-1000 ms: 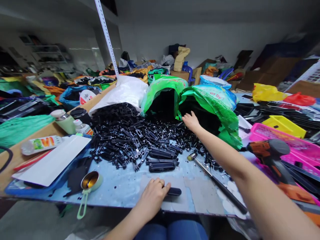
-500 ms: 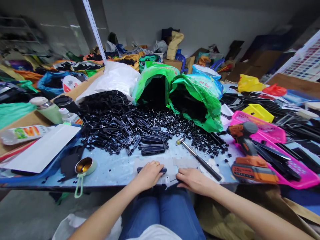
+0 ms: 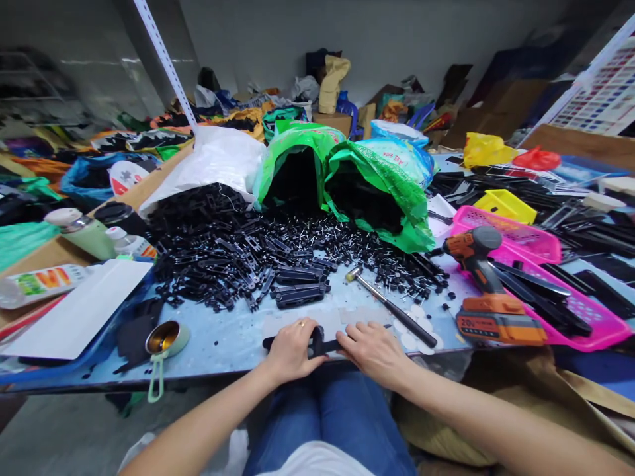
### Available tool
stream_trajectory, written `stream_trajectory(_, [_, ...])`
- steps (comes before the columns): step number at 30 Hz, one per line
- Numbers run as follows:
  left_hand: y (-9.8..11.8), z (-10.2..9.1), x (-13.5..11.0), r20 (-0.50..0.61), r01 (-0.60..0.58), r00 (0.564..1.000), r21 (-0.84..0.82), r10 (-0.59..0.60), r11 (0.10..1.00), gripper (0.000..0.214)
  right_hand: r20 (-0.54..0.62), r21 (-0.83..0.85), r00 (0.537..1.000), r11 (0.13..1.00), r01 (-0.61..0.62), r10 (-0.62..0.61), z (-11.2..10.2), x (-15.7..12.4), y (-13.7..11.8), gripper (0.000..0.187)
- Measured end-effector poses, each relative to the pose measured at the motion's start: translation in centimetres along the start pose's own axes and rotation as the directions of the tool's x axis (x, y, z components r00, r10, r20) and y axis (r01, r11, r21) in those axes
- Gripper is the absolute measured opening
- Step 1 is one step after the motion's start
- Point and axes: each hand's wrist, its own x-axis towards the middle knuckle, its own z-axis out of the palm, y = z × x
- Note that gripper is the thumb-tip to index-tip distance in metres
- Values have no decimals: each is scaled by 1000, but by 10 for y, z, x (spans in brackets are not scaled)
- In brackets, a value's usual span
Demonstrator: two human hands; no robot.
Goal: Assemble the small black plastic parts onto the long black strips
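At the table's front edge my left hand (image 3: 289,348) is closed over a flat black plastic bar (image 3: 317,344). My right hand (image 3: 373,350) is curled at the bar's right end, touching it. Whether my right fingers also hold a small piece is hidden. Behind my hands two assembled black bars (image 3: 296,295) lie side by side. A big heap of small black plastic parts (image 3: 223,244) spreads beyond them. A small hammer (image 3: 389,306) lies just right of my right hand.
An orange cordless drill (image 3: 483,291) stands at the right beside a pink basket (image 3: 536,277). Two green bags (image 3: 391,192) and a white bag (image 3: 208,165) lie open behind the heap. Bottles (image 3: 84,231), a white board (image 3: 79,311) and a small brass cup (image 3: 163,337) sit at the left.
My right hand came back from the green bag to the front edge and now meets the bar. My left hand has lifted the bar's middle slightly. The view has tilted down.
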Motion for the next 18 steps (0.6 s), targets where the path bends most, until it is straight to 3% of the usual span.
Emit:
stream_trajectory(7, [-2,4,-2,-32,7,999,-3,-7,1000,32,17,7,994,994,110,-110,-6,11,11,18])
stream_trajectory(12, [9,2,8,124,-15,992,54,8,998,46,48,124,992,986,114,-120,22,3,26,25])
stream_trajectory(15, [17,-7,49,77,-53,996,96,45,994,43,-19,204,999,978,52,-49,40,-10,35,28])
stream_trajectory(18, [12,-19,116,-12,138,990,164,-138,977,25,-33,266,999,964,-6,15,49,-22,36,28])
